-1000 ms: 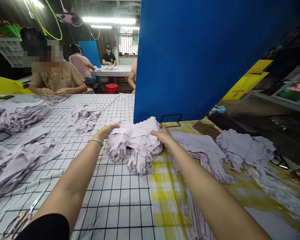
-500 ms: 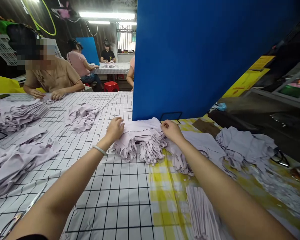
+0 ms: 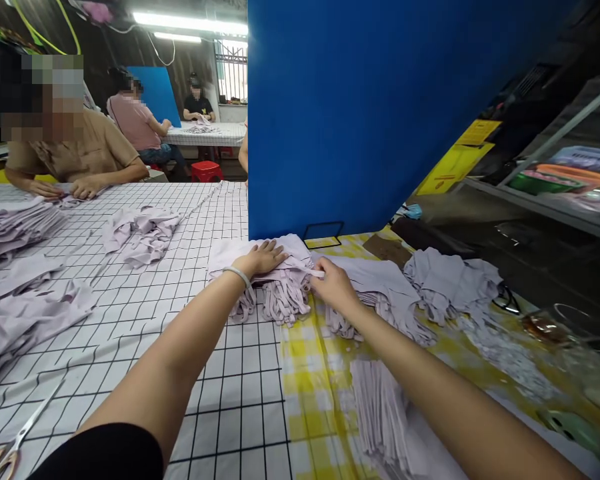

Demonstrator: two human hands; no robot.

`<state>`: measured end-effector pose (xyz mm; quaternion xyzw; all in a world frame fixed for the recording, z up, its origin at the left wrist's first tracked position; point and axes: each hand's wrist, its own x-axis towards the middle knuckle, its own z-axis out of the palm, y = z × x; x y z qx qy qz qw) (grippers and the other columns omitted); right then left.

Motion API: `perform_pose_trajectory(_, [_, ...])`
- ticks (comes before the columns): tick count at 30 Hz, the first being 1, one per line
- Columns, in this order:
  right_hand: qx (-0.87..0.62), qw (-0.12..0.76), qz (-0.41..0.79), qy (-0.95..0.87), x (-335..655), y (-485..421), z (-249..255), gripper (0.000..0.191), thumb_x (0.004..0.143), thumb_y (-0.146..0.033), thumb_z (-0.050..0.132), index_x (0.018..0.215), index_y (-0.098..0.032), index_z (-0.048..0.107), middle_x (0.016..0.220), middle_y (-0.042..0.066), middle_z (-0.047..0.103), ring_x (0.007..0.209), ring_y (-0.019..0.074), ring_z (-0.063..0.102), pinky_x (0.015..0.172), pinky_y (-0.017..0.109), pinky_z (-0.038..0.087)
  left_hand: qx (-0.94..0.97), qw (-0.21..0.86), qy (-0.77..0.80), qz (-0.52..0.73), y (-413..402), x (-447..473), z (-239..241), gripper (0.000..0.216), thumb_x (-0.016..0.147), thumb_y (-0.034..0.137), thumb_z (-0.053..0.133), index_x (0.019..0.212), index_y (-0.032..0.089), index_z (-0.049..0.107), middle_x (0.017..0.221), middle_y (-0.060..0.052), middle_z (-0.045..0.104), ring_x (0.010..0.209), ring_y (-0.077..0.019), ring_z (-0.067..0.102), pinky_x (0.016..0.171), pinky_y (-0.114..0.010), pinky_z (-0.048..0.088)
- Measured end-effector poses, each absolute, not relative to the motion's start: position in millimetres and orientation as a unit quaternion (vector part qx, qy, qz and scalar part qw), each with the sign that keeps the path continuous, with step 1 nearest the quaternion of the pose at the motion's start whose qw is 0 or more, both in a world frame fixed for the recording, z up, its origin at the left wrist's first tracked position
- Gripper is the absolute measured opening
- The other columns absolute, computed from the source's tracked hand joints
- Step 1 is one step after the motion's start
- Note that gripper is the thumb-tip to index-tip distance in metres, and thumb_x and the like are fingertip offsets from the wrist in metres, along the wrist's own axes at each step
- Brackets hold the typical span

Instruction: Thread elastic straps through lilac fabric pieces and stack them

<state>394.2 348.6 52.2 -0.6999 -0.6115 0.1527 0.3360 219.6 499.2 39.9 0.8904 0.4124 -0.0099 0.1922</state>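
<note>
A stack of pale lilac fabric pieces (image 3: 286, 300) with looped straps lies at the middle of the table, in front of a blue upright board. My left hand (image 3: 263, 259) rests flat on top of it, palm down, fingers spread. With thumb and fingers, my right hand (image 3: 331, 283) pinches a narrow fabric strap (image 3: 307, 268) at the stack's right edge. Just beyond that hand lies a second stack of the same fabric (image 3: 375, 277). Nearer to me, under my right forearm, is a bundle of pleated-looking fabric (image 3: 380, 407).
The blue board (image 3: 370, 120) blocks the view ahead. Scissors (image 3: 15, 443) lie at lower left. Loose fabric (image 3: 30, 320) and a small heap (image 3: 143, 233) cover the left side. A co-worker (image 3: 80, 147) handles fabric across the table. Glasses-like items and scraps (image 3: 510, 353) lie right.
My left hand has moved from the stack's left edge onto its top and spread flat. My right hand now pulls a strap out to the right. The view has turned slightly right.
</note>
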Motion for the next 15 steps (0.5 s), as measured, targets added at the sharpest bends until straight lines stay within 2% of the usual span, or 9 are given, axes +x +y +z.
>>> perform_pose_trajectory(3, [-0.618,0.383,0.073,-0.683,391.1,323.7,61.4,0.012,0.072,-0.013,0.045,0.074,-0.024,0.041,0.075,0.000,0.052,0.074,0.0183,0.051,0.072,0.029,0.037,0.891,0.187,0.413,-0.031,500.9,217.8,37.2,0.061,0.097,0.059,0.025,0.151,0.032,0.038,0.166,-0.004,0.022,0.154,-0.0314,0.007,0.121,-0.060,0.012])
perform_pose_trajectory(5, [-0.577,0.371,0.066,-0.725,386.6,308.6,59.5,0.013,0.071,-0.011,0.044,0.074,-0.024,0.041,0.073,0.000,0.052,0.073,0.0188,0.051,0.073,0.030,0.037,0.890,0.184,0.415,-0.040,501.4,218.6,37.6,0.063,0.097,0.059,0.024,0.153,0.030,0.036,0.166,-0.005,0.019,0.154,-0.0310,0.005,0.122,-0.059,0.011])
perform_pose_trajectory(8, [-0.587,0.360,0.114,-0.716,382.2,303.3,48.4,0.010,0.073,-0.015,0.047,0.077,-0.024,0.045,0.075,0.001,0.055,0.074,0.0192,0.052,0.072,0.031,0.038,0.888,0.181,0.419,-0.049,501.0,220.3,39.5,0.065,0.098,0.059,0.023,0.155,0.029,0.032,0.167,-0.005,0.017,0.154,-0.0306,0.005,0.122,-0.059,0.011])
perform_pose_trajectory(10, [-0.642,0.382,0.169,-0.643,383.2,314.7,39.5,0.008,0.076,-0.025,0.053,0.083,-0.023,0.051,0.081,0.002,0.058,0.074,0.0194,0.054,0.071,0.031,0.041,0.889,0.180,0.418,-0.053,499.9,220.6,41.1,0.066,0.098,0.059,0.023,0.155,0.028,0.031,0.167,-0.006,0.017,0.154,-0.0304,0.004,0.122,-0.059,0.011])
perform_pose_trajectory(11, [-0.668,0.390,0.199,-0.602,384.7,323.3,35.5,0.013,0.076,-0.031,0.056,0.085,-0.023,0.053,0.081,0.002,0.059,0.074,0.0194,0.054,0.070,0.030,0.042,0.889,0.180,0.418,-0.055,499.2,220.5,41.8,0.066,0.098,0.058,0.022,0.155,0.028,0.031,0.167,-0.006,0.017,0.154,-0.0303,0.004,0.122,-0.058,0.011])
perform_pose_trajectory(13, [-0.692,0.388,0.252,-0.553,388.9,340.4,28.8,0.018,0.073,-0.039,0.060,0.078,-0.022,0.057,0.074,0.001,0.060,0.069,0.0188,0.054,0.066,0.030,0.043,0.889,0.179,0.417,-0.056,497.9,219.9,42.7,0.065,0.098,0.058,0.022,0.154,0.028,0.033,0.167,-0.005,0.018,0.154,-0.0301,0.004,0.122,-0.058,0.010])
perform_pose_trajectory(15, [-0.682,0.382,0.285,-0.556,393.6,350.9,24.4,0.018,0.071,-0.039,0.060,0.066,-0.022,0.055,0.063,-0.001,0.058,0.063,0.0175,0.054,0.063,0.028,0.042,0.890,0.178,0.416,-0.055,497.1,219.5,42.7,0.062,0.098,0.057,0.023,0.153,0.031,0.035,0.166,-0.003,0.019,0.154,-0.0298,0.004,0.122,-0.059,0.011])
